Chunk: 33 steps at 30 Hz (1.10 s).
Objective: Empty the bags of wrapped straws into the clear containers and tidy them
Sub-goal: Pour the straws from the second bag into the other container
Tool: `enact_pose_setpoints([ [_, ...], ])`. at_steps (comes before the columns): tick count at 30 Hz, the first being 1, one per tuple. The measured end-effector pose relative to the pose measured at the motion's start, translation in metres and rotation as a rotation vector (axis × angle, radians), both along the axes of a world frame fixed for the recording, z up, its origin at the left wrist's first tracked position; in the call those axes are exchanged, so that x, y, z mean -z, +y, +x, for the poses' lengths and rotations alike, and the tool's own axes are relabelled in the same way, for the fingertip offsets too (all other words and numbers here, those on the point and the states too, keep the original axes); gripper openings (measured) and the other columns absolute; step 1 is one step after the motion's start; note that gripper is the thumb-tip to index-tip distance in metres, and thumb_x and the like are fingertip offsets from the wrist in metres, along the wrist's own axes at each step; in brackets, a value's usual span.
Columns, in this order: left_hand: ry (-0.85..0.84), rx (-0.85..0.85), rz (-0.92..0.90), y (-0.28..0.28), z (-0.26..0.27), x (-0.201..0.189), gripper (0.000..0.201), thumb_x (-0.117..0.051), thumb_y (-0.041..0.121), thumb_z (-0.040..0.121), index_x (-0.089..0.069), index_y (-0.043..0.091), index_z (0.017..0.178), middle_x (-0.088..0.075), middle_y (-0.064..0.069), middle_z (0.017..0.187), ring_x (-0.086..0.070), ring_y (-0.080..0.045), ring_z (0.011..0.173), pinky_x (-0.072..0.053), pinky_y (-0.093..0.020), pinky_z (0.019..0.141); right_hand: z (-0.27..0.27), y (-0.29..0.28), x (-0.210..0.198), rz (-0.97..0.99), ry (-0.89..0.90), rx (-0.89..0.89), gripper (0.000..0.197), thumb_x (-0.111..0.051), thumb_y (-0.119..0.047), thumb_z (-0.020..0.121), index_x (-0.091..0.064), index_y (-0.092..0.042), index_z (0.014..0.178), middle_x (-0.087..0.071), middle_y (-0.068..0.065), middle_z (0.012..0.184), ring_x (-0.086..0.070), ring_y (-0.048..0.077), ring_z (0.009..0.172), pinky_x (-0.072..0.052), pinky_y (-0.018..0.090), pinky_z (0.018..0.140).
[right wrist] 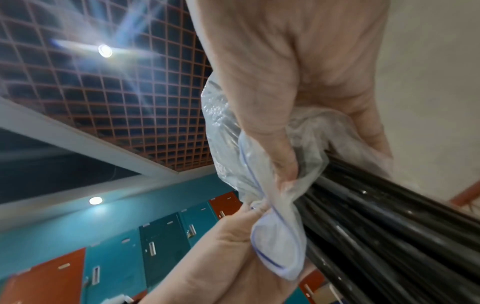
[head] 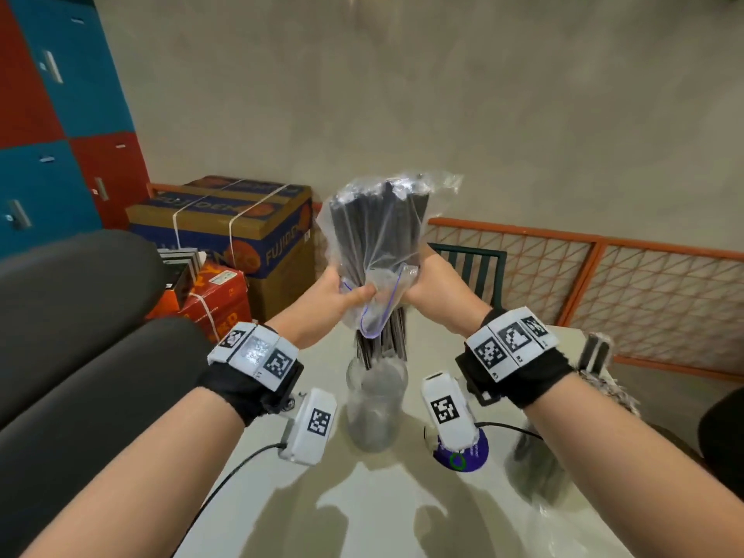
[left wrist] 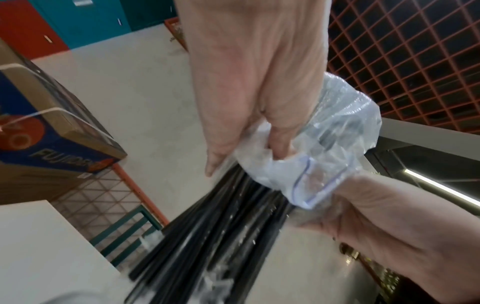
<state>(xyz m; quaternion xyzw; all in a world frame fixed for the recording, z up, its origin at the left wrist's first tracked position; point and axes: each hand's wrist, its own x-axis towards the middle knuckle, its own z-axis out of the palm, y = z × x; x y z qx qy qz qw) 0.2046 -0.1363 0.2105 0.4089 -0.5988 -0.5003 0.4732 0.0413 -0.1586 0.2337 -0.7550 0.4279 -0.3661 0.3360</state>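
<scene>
Gripping a clear bag [head: 372, 235] of black straws [head: 380, 344], left hand [head: 338, 294], right hand [head: 432, 281], over clear container [head: 376, 408], pale table [head: 362, 509], grey wall [head: 402, 94], lockers [head: 60, 114].

Head cam: above, faces fwd/down. Wrist cams: close, look along palms, tilted up. All share bag [head: 372, 251] mouth, straws [left wrist: 221, 226].

A plain beige wall [head: 402, 94] rises behind an orange lattice railing [head: 604, 271]. Teal and red lockers [head: 52, 114] stand at the left, strapped cardboard boxes [head: 225, 227] beside them. A dark green chair [head: 475, 267] waits past the pale table's [head: 362, 509] far edge. Overhead, an orange grid ceiling [right wrist: 103, 102] carries a bright spotlight [right wrist: 105, 50].
</scene>
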Motion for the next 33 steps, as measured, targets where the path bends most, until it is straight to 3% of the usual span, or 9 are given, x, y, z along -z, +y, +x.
enact_pose_setpoints([
  [3, 0.08, -0.079, 0.009, -0.014, -0.007, 0.024, 0.055, -0.052, 0.004, 0.091, -0.026, 0.033, 0.13, -0.05, 0.0, 0.134, -0.051, -0.015, 0.123, -0.039, -0.033, 0.106, 0.0, -0.012, 0.016, -0.019, -0.008, 0.067, 0.065, -0.073, -0.016, 0.079, -0.041, -0.019, 0.136, -0.067, -0.003, 0.102, -0.064, 0.014, 0.093, -0.053, 0.028, 0.082],
  [6, 0.147, -0.112, 0.03, -0.025, -0.011, 0.05, 0.058, -0.052, 0.005, 0.092, -0.024, 0.031, 0.135, -0.049, 0.0, 0.137, -0.052, -0.013, 0.122, -0.04, -0.032, 0.105, 0.001, -0.02, 0.032, 0.01, 0.025, 0.094, 0.065, -0.071, -0.014, 0.081, -0.039, -0.018, 0.138, -0.067, 0.0, 0.103, -0.062, 0.011, 0.09, -0.051, 0.012, 0.075],
  [9, 0.151, -0.102, 0.036, -0.034, -0.009, 0.063, 0.06, -0.05, 0.005, 0.093, -0.021, 0.032, 0.137, -0.052, 0.01, 0.127, -0.053, -0.002, 0.115, -0.044, -0.019, 0.097, 0.003, -0.03, 0.049, 0.069, -0.016, 0.109, 0.068, -0.073, -0.013, 0.079, -0.039, -0.018, 0.138, -0.068, 0.0, 0.107, -0.064, 0.012, 0.096, -0.053, 0.024, 0.085],
  [13, 0.106, -0.092, 0.047, -0.044, -0.003, 0.077, 0.065, -0.05, 0.005, 0.092, -0.02, 0.04, 0.137, -0.049, 0.01, 0.134, -0.05, -0.009, 0.124, -0.039, -0.028, 0.105, 0.004, -0.047, 0.072, 0.153, -0.046, 0.099, 0.072, -0.075, -0.011, 0.076, -0.039, -0.015, 0.138, -0.069, -0.004, 0.101, -0.066, 0.007, 0.091, -0.051, 0.017, 0.073],
  [20, 0.031, -0.072, 0.094, -0.052, -0.002, 0.092, 0.073, -0.051, 0.008, 0.092, -0.007, 0.03, 0.147, -0.045, 0.001, 0.142, -0.05, -0.012, 0.123, -0.039, -0.032, 0.106, -0.001, -0.06, 0.098, 0.203, -0.04, 0.116, 0.055, -0.071, -0.006, 0.078, -0.047, -0.011, 0.128, -0.068, -0.002, 0.099, -0.066, 0.015, 0.091, -0.056, 0.027, 0.075],
  [23, -0.017, -0.033, 0.098, -0.051, -0.002, 0.098, 0.07, -0.051, 0.008, 0.092, -0.009, 0.029, 0.145, -0.044, 0.003, 0.141, -0.048, -0.01, 0.125, -0.04, -0.021, 0.102, -0.004, -0.058, 0.107, 0.232, -0.03, 0.095, 0.053, -0.072, -0.009, 0.078, -0.049, -0.014, 0.125, -0.069, -0.001, 0.103, -0.066, 0.013, 0.094, -0.057, 0.027, 0.074],
  [27, -0.028, 0.078, 0.16, -0.052, 0.004, 0.086, 0.071, -0.056, 0.011, 0.09, -0.012, 0.031, 0.142, -0.049, 0.01, 0.134, -0.051, -0.003, 0.12, -0.042, -0.018, 0.098, -0.008, -0.058, 0.101, 0.286, -0.047, 0.037, 0.078, -0.079, -0.015, 0.07, -0.038, -0.021, 0.136, -0.067, 0.001, 0.116, -0.065, 0.018, 0.105, -0.056, 0.039, 0.088],
  [31, -0.108, 0.224, 0.275, -0.054, 0.02, 0.061, 0.097, -0.07, 0.029, 0.078, -0.001, 0.037, 0.146, -0.035, 0.012, 0.145, -0.036, -0.009, 0.129, -0.023, -0.031, 0.11, -0.018, -0.052, 0.074, 0.35, 0.173, -0.115, 0.11, -0.08, -0.005, 0.068, -0.006, -0.023, 0.148, -0.045, -0.009, 0.132, -0.051, 0.01, 0.119, -0.053, 0.02, 0.086],
  [33, -0.104, 0.189, 0.308, -0.053, 0.027, 0.052, 0.096, -0.068, 0.026, 0.08, 0.001, 0.036, 0.146, -0.036, 0.012, 0.139, -0.031, -0.009, 0.129, -0.016, -0.035, 0.11, -0.031, -0.051, 0.066, 0.421, 0.361, -0.109, 0.124, -0.085, -0.017, 0.064, 0.006, -0.024, 0.148, -0.031, -0.003, 0.147, -0.035, 0.017, 0.135, -0.04, 0.028, 0.107],
])
